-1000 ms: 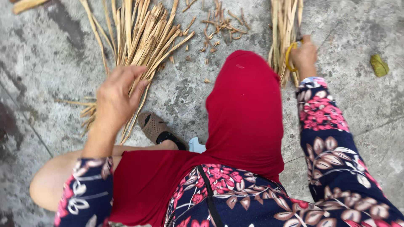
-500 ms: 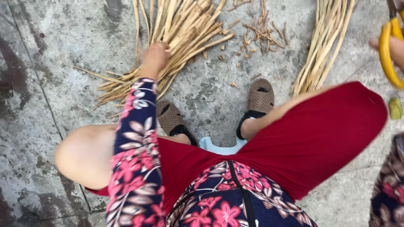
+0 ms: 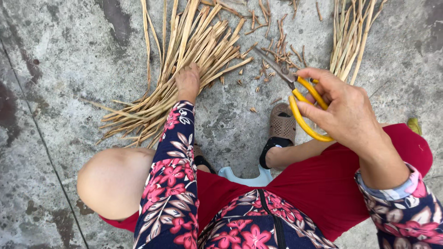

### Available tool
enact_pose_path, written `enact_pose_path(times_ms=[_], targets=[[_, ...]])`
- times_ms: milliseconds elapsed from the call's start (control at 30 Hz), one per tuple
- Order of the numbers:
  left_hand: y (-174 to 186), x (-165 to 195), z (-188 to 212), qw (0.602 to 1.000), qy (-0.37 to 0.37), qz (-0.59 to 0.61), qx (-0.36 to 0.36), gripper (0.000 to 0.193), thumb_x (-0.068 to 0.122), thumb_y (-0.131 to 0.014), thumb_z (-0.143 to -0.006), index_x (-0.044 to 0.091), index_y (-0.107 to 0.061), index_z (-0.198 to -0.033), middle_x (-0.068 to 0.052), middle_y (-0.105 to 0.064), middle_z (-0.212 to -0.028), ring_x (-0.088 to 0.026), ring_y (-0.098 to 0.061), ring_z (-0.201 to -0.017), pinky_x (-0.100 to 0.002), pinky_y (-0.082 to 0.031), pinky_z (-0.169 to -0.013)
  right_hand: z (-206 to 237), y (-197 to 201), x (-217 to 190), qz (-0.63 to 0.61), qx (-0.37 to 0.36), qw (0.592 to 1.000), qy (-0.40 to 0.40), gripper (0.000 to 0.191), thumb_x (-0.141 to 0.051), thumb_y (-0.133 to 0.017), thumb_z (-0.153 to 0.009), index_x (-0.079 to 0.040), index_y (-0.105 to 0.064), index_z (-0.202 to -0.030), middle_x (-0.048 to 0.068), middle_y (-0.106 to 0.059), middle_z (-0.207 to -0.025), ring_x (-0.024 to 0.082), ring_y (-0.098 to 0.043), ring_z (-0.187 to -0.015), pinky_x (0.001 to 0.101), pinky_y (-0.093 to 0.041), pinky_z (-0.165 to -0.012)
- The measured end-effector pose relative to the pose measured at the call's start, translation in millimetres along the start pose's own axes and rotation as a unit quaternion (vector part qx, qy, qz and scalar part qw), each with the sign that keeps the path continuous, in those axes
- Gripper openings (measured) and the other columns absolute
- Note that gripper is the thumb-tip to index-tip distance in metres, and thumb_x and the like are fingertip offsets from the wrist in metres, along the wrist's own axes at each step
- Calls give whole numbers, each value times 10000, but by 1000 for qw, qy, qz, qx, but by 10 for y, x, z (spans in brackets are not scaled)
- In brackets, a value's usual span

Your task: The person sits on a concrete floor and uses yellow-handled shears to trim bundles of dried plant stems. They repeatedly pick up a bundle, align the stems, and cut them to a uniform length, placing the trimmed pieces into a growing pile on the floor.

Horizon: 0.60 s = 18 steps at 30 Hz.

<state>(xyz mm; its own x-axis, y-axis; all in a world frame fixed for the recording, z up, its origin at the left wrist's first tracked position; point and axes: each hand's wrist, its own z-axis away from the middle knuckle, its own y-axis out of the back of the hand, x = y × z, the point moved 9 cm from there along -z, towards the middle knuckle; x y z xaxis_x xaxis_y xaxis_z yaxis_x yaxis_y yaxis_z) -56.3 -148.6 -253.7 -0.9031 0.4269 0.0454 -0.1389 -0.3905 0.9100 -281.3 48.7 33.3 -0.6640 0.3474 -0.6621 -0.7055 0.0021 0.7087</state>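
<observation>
Left hand: I am reaching my left hand (image 3: pixel 187 82) down onto the pile of dry stalks (image 3: pixel 184 60) on the concrete floor (image 3: pixel 69 69); the fingers are curling over a few stalks, but I cannot tell whether they are actually closing on them.
Right hand: I am wrapping my right hand (image 3: pixel 344 110) around the yellow handles of the scissors (image 3: pixel 297 94), blades pointing up and left, hanging above the floor.
Stalks: the big pile is fanning out just ahead of my left knee; a second bundle (image 3: pixel 353 37) is lying well apart at the upper right, with short cut pieces (image 3: pixel 272 41) scattered between.
Handling: I am judging the stalks light, dry and stiff, likely to splinter or snap if bent hard, and loose enough to slide on each other.
Where to hold: I am thinking the near ends, gathered together, give the firmest hold.
Nearby: my sandal (image 3: pixel 280 127) is resting below the scissors.
</observation>
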Motion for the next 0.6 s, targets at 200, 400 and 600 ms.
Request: enact_pose_path(times_ms=[200,400,600], targets=[[82,-132,41,986,32,162,-17,310,263,-678,-935,47,-567,-1128,-176,-653,-1068,-312,-656,-975,-464,-548,-881,-59,45,1,-71,17,996,42,537,-20,-744,-917,-73,-582,-1426,53,-701,-958,72,-670,-853,224,-550,-733],[540,-360,184,917,77,388,47,379,161,-645,-896,131,-580,-1269,-136,-720,-1065,-249,-690,-903,-421,-528,-867,-201,41,118,-197,43,977,65,476,-10,-665,-979,-39,-563,-1443,-5,-693,-982,47,-699,-888,186,-558,-736],[1060,-329,338,853,16,517,65,268,226,-681,-976,110,-646,-1216,-69,-755,-986,-141,-678,-735,-310,-577,-670,-413,-122,325,-366,51,929,27,395,-109,-779,-1001,-51,-653,-1370,0,-646,-906,43,-536,-648,192,-439,-557]])
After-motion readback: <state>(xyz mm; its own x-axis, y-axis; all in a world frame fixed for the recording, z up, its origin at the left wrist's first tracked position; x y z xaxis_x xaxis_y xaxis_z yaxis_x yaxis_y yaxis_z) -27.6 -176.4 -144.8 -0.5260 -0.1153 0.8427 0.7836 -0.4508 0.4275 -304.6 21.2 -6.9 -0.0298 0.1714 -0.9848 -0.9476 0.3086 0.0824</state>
